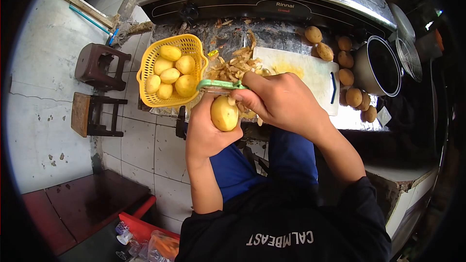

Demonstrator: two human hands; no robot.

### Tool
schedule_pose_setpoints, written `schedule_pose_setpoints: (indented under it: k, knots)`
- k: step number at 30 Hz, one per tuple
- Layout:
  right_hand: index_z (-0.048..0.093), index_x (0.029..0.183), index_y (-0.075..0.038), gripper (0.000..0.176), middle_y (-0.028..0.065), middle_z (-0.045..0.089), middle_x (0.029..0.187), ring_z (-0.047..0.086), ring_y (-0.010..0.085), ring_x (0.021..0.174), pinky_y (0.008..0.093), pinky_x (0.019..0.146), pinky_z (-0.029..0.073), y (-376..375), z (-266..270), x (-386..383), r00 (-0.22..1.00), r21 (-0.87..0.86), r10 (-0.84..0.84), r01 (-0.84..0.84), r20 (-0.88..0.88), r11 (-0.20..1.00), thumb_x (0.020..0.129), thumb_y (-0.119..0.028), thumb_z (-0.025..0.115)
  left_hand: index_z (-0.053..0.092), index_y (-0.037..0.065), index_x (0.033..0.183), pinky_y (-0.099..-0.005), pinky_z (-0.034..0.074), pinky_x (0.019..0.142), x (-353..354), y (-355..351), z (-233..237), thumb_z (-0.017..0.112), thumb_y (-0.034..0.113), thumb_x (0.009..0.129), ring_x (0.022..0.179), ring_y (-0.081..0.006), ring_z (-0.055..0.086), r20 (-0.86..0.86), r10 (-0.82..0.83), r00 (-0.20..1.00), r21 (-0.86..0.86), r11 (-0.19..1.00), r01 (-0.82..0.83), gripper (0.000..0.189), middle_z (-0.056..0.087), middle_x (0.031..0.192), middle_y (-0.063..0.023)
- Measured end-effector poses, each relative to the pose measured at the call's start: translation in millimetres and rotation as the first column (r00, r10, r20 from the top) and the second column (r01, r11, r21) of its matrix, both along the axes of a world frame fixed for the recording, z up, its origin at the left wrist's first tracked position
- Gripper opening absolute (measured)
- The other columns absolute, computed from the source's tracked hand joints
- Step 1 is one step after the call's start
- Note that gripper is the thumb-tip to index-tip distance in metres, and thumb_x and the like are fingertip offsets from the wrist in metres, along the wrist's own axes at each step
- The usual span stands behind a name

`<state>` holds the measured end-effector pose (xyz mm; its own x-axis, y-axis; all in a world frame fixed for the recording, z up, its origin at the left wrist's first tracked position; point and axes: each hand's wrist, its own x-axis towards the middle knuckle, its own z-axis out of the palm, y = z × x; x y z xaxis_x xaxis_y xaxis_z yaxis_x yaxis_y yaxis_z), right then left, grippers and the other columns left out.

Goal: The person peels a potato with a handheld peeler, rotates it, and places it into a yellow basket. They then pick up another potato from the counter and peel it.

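At frame centre, the left fingers (200, 116) cup a largely peeled potato (224, 115) (likely firm but slick, best held around its middle) while the right fingers (258, 83) grip a green peeler (219, 84).

Basket (193, 43) ahead-left of held potato (224, 115)

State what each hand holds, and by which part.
Left hand: potato, cupped around its side and near end. Right hand: green peeler, by its right end.
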<state>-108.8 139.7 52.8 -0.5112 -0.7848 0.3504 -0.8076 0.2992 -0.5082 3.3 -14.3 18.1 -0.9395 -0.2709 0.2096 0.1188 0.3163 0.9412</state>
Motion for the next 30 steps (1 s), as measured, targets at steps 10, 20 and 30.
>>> schedule_pose_setpoints:
  k: [10,20,30]
  knots:
    - [0.058,0.084,-0.002,0.041,0.0137,0.056,0.051,0.061,0.0347,0.050,0.0404,0.049,0.048,-10,-23,-24,0.981,-0.059,-0.134,0.143,0.142,0.988,0.085,-0.041,0.071,0.052,0.001,0.101,-0.0308,0.050,0.074,-10,-12,-27,0.072,0.000,0.062,0.078,-0.0174,0.059,0.020,0.060,0.998,-0.016,0.998,-0.060,0.044,0.061,0.088,-0.0081]
    - [0.064,0.089,0.002,0.038,0.0144,0.065,0.064,0.065,0.0214,0.057,0.0335,0.058,0.050,-25,-37,-16,0.740,-0.290,0.081,0.158,0.667,0.944,0.082,-0.033,0.076,0.055,0.003,0.103,-0.0359,0.050,0.071,-11,-4,-17,0.073,0.001,0.061,0.077,-0.0295,0.061,0.007,0.019,1.000,-0.164,0.986,-0.018,0.046,0.061,0.086,-0.0140]
    - [0.069,0.096,0.002,0.025,0.0035,0.067,0.079,0.059,0.0064,0.074,0.0249,0.065,0.049,-23,-24,-11,0.698,-0.134,-0.004,0.143,0.716,0.981,0.088,-0.021,0.075,0.056,0.003,0.104,-0.0344,0.051,0.074,-7,-7,-16,0.071,-0.001,0.061,0.081,-0.0267,0.064,0.007,0.014,1.000,-0.178,0.984,-0.012,0.046,0.064,0.090,-0.0121]
